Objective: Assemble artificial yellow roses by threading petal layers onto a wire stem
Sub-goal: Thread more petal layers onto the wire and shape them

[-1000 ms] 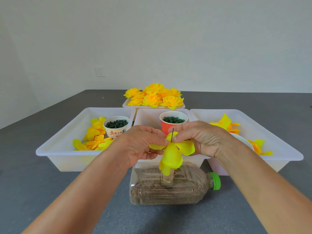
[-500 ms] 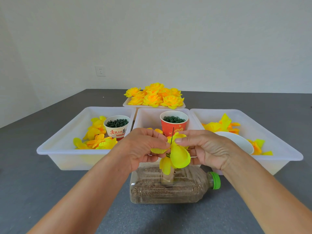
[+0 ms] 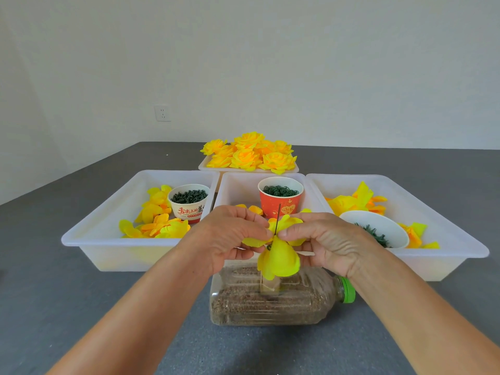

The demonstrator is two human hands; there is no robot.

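On the grey surface (image 3: 81, 307) stand three white tubs (image 3: 89, 239) of petals, with a grain-filled bottle (image 3: 270, 301) lying in front. The wire (image 3: 277, 217) rises upright from the bottle, so the petal layer (image 3: 281, 255) must slide straight down along it. The left hand (image 3: 230, 236) and right hand (image 3: 327, 242) flank the wire equally close, fingers (image 3: 263, 234) pinching the layer at its pierced centre.

Plain white wall (image 3: 270, 63) – one socket (image 3: 162, 113) (left) – dark grey table (image 3: 67, 307).
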